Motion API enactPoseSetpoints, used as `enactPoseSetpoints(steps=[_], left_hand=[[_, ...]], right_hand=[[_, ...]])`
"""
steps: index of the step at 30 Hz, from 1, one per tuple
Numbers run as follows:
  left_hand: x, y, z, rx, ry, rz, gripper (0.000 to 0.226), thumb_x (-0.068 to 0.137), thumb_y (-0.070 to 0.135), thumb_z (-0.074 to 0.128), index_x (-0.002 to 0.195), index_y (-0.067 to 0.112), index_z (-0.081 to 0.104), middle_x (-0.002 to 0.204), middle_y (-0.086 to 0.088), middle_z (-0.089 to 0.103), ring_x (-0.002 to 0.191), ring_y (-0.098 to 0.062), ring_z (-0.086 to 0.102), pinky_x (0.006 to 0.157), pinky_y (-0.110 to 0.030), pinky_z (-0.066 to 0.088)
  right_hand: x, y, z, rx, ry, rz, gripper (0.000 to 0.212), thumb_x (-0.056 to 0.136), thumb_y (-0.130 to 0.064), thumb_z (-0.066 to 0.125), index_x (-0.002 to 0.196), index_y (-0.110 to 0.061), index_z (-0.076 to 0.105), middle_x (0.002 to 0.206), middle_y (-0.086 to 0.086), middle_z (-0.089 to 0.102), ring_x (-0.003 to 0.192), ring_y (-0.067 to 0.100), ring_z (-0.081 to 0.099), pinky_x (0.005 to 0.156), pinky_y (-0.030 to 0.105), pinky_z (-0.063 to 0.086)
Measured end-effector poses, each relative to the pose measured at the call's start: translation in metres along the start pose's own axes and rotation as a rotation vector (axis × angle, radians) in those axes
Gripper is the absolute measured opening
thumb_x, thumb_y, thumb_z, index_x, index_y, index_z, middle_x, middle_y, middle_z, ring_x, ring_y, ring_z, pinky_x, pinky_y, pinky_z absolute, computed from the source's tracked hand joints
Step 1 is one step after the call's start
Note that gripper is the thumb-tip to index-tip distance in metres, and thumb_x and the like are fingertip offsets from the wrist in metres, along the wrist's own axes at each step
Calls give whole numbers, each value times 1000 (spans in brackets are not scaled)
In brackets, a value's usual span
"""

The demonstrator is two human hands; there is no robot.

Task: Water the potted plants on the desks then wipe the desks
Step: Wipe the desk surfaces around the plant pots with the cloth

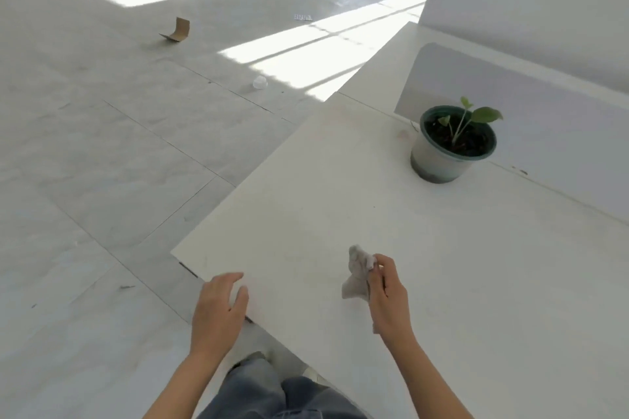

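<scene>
Head view shows you standing at the near corner of a broad white rectangular tabletop (340,207), with pale grey floor tiles (102,146) spreading out to its left. Take the tabletop as your landmark. Toward its far right side, close to the low white partition panel (544,133), stands a small plastic plant pot with a dark green rim and pale wall (439,160), holding dark soil and a thin seedling with a few green leaves. The soil looks dark, so the watering is probably done and wiping seems to be the step in hand.

Your left hand (219,309) rests at the tabletop's near edge, fingers (235,277) loosely spread and curled over it, holding nothing. Your right hand (386,292) is over the near part of the tabletop, fingers pinched shut on a crumpled grey cloth (355,277), which hangs bunched to the left of your hand, its lower end at or just above the surface; whether it touches is hard to tell.

To wipe well, open the cloth flat under your palm rather than dragging a wad, press evenly, and work in overlapping strokes from the near corner toward the pot. Lift the pot aside with your free hand rather than wiping around it.
</scene>
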State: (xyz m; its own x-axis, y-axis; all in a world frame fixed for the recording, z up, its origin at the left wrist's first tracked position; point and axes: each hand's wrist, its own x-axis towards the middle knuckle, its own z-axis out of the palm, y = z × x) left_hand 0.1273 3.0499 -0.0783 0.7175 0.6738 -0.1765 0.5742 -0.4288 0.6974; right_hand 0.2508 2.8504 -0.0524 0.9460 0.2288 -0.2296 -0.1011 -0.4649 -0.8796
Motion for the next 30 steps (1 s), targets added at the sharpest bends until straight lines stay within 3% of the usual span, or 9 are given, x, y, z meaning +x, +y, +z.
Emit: enactPoseSetpoints(steps=[4,6,10,12,15,23,26,30], left_hand=[[83,38,22,156,-59,173,37,91,15,49,126,7,51,133,-12,51,127,-29,36,100,-40,34],[117,55,35,259,-88,236,41,90,18,50,130,7,48,138,-14,46,131,-33,32,102,-43,31],[173,74,52,459,-145,298,50,93,27,43,139,11,35,151,-12,28,140,-31,17,109,-45,20],[195,78,56,530,-150,287,52,93,29,41,142,12,30,153,-12,22,142,-30,12,110,-45,17],[220,81,60,584,-146,259,55,93,30,42,143,11,27,153,-14,21,141,-33,13,109,-48,18],[246,71,72,567,-193,144,63,93,41,38,145,12,20,154,-16,18,140,-36,16,110,-50,15],[246,71,73,471,-168,119,73,83,50,30,145,12,23,154,-15,21,139,-37,19,109,-50,15],[250,73,74,458,-160,102,75,82,52,31,145,12,23,154,-13,21,138,-37,18,109,-50,15]], right_hand=[[45,9,-49,-19,280,141,16,97,-23,27,103,-28,41,72,-2,52,56,22,47,38,31,40],[70,13,-76,-26,430,144,17,96,-23,27,103,-26,41,84,3,55,66,26,51,50,36,45],[123,19,-121,-227,677,62,41,86,-24,25,112,-5,48,112,23,55,100,38,49,78,41,38],[153,28,-133,-414,591,98,40,91,-26,28,118,-6,49,124,21,52,114,39,42,94,46,34],[191,56,-137,-632,244,225,43,94,-34,34,135,-19,36,146,11,35,134,33,27,110,46,19],[214,63,-90,-672,274,548,52,95,-43,19,144,-33,5,156,5,-8,143,23,-9,116,48,-6],[201,53,-57,-744,214,515,53,95,-42,19,144,-32,1,156,7,-9,143,26,-10,116,48,-6],[190,30,0,-886,75,258,64,84,-49,3,144,-29,8,156,10,0,143,30,0,115,49,0]])
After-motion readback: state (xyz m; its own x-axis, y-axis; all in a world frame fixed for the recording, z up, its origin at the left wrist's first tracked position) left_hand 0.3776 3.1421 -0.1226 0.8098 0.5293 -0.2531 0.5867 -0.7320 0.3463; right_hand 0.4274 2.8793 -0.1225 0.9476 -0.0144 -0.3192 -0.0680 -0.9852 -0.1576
